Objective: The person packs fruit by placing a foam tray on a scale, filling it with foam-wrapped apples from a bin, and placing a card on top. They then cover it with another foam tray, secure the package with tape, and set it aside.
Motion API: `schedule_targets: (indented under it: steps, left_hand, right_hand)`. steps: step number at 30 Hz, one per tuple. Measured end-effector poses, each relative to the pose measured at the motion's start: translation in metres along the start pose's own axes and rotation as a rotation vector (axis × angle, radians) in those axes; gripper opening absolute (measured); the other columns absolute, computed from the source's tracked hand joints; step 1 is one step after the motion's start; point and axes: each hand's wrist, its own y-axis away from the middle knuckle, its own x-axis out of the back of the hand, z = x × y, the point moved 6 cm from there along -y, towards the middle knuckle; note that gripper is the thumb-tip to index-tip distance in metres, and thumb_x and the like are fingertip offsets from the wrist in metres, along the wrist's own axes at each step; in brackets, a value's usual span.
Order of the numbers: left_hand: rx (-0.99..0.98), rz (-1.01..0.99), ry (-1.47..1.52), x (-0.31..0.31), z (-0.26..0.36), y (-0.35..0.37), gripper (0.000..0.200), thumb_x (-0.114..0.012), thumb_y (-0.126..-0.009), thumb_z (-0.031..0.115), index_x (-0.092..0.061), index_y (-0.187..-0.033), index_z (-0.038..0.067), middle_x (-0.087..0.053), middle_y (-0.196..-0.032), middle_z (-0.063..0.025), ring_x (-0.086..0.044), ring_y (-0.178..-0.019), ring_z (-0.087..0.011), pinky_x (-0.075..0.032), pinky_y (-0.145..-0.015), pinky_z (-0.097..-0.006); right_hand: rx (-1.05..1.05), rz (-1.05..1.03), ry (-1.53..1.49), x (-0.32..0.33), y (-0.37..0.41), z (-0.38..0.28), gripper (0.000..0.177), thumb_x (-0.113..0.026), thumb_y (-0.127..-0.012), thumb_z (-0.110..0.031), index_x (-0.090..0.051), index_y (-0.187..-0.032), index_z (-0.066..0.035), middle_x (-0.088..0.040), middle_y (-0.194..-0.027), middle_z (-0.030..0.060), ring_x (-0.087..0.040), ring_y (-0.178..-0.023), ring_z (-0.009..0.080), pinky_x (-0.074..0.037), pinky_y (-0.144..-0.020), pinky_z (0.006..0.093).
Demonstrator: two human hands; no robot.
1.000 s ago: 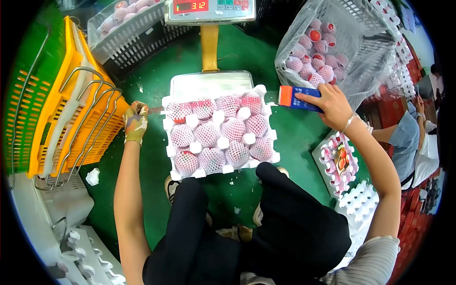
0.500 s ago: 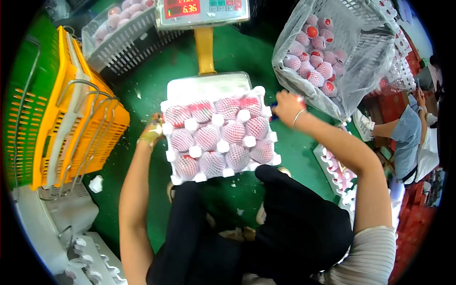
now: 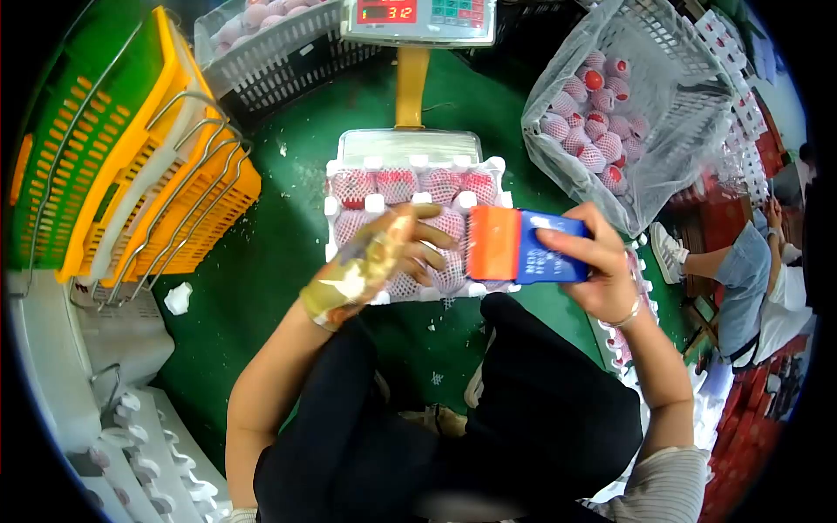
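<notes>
A white foam tray (image 3: 375,203) of fruits in pink-and-white net sleeves rests on the metal scale plate (image 3: 410,145). Over its left and middle part is my left hand (image 3: 370,261), in a stained, yellowish glove, fingers spread above the fruits. My right hand (image 3: 603,266) grips the right end of a blue and orange box (image 3: 532,247), held over the right side of the tray. The box and my left hand cover part of the fruit. Above the plate, the scale display (image 3: 418,17) is lit with red digits.
Yellow and green crates (image 3: 187,209) stand at the left. A plastic-lined crate (image 3: 558,166) of netted fruits is at the upper right, a grey crate (image 3: 288,61) at the upper left. A person (image 3: 745,261) is at far right.
My left hand has moved from the tray's left edge to over the fruits. My right hand has brought the blue and orange box above the tray. The display digits differ, and the view has shifted.
</notes>
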Motion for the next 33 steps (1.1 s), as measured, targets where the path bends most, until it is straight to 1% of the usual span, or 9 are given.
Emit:
schedule_targets:
  steps: [2, 7, 9, 12, 15, 19, 21, 24, 33]
  left_hand:
    - [0.085, 0.013, 0.076, -0.017, -0.005, 0.010, 0.056, -0.044, -0.100, 0.048, -0.054, -0.123, -0.002, -0.063, -0.093, -0.0064, -0.062, -0.081, -0.0148, -0.050, -0.067, -0.0279]
    - [0.046, 0.126, 0.166, 0.003, -0.018, 0.032, 0.035, -0.059, -0.095, 0.034, -0.060, -0.106, 0.000, -0.061, -0.082, -0.0058, -0.060, -0.069, -0.0138, -0.049, -0.058, -0.0250]
    - [0.094, 0.331, -0.016, 0.019, -0.019, 0.038, 0.031, -0.066, -0.092, 0.024, -0.057, -0.110, 0.000, -0.062, -0.080, -0.0085, -0.060, -0.066, -0.0152, -0.048, -0.058, -0.0278]
    - [0.028, 0.501, -0.154, 0.061, -0.025, 0.042, 0.023, -0.070, -0.088, 0.020, -0.063, -0.095, 0.000, -0.058, -0.070, -0.0026, -0.054, -0.058, -0.0113, -0.044, -0.051, -0.0237]
    - [0.026, 0.724, -0.388, 0.125, -0.009, 0.058, 0.014, -0.069, -0.086, 0.014, -0.065, -0.092, 0.002, -0.057, -0.064, -0.0017, -0.052, -0.053, -0.0096, -0.040, -0.046, -0.0216]
    - [-0.072, 0.866, -0.574, 0.198, 0.020, 0.085, 0.008, -0.067, -0.086, 0.012, -0.064, -0.088, 0.004, -0.053, -0.062, 0.0005, -0.047, -0.050, -0.0073, -0.035, -0.043, -0.0216]
    - [-0.071, 0.840, -0.585, 0.213, 0.024, 0.084, 0.009, -0.066, -0.087, 0.011, -0.064, -0.089, 0.003, -0.052, -0.062, 0.0005, -0.046, -0.049, -0.0077, -0.034, -0.042, -0.0216]
    - [-0.080, 0.756, -0.705, 0.202, 0.019, 0.072, 0.007, -0.064, -0.087, 0.009, -0.063, -0.087, 0.002, -0.053, -0.062, -0.0005, -0.045, -0.048, -0.0071, -0.033, -0.042, -0.0214]
    - [0.066, 0.868, -0.724, 0.226, -0.022, 0.067, 0.010, -0.066, -0.090, 0.017, -0.063, -0.086, 0.007, -0.055, -0.064, 0.0015, -0.046, -0.051, -0.0060, -0.036, -0.045, -0.0209]
  right_hand:
    - [0.024, 0.008, -0.137, -0.022, -0.002, 0.002, 0.063, -0.073, -0.057, 0.010, -0.070, -0.116, -0.014, -0.053, -0.091, 0.0086, -0.053, -0.081, 0.0230, -0.044, -0.071, 0.0304]
    - [0.016, -0.046, -0.236, -0.056, -0.008, 0.020, 0.062, -0.074, -0.059, 0.008, -0.069, -0.118, -0.013, -0.053, -0.091, 0.0086, -0.052, -0.083, 0.0215, -0.044, -0.072, 0.0296]
    - [0.027, -0.097, -0.246, -0.061, -0.014, 0.026, 0.070, -0.072, -0.056, 0.013, -0.066, -0.121, -0.013, -0.054, -0.099, 0.0111, -0.054, -0.087, 0.0241, -0.045, -0.077, 0.0308]
    - [0.133, -0.299, -0.101, -0.069, -0.017, 0.025, 0.066, -0.074, -0.057, 0.003, -0.069, -0.119, -0.019, -0.054, -0.093, 0.0090, -0.050, -0.082, 0.0273, -0.045, -0.076, 0.0358]
    - [0.193, -0.401, 0.097, -0.037, -0.007, 0.024, 0.069, -0.071, -0.054, 0.004, -0.069, -0.118, -0.020, -0.054, -0.092, 0.0103, -0.050, -0.082, 0.0297, -0.044, -0.075, 0.0381]
    - [0.045, -0.368, 0.342, 0.033, 0.026, 0.058, 0.071, -0.065, -0.051, 0.007, -0.070, -0.116, -0.019, -0.053, -0.091, 0.0130, -0.052, -0.085, 0.0324, -0.044, -0.076, 0.0393]
    - [-0.073, -0.365, 0.463, 0.062, 0.046, 0.084, 0.072, -0.067, -0.053, 0.008, -0.068, -0.119, -0.020, -0.053, -0.096, 0.0147, -0.053, -0.088, 0.0335, -0.045, -0.079, 0.0403]
    - [-0.059, -0.358, 0.535, 0.077, 0.050, 0.097, 0.076, -0.071, -0.054, 0.006, -0.064, -0.124, -0.023, -0.052, -0.098, 0.0140, -0.053, -0.089, 0.0337, -0.045, -0.081, 0.0416]
    - [-0.064, -0.455, 0.652, 0.018, 0.060, 0.175, 0.077, -0.075, -0.061, -0.003, -0.059, -0.130, -0.034, -0.050, -0.093, 0.0093, -0.052, -0.088, 0.0291, -0.044, -0.081, 0.0404]
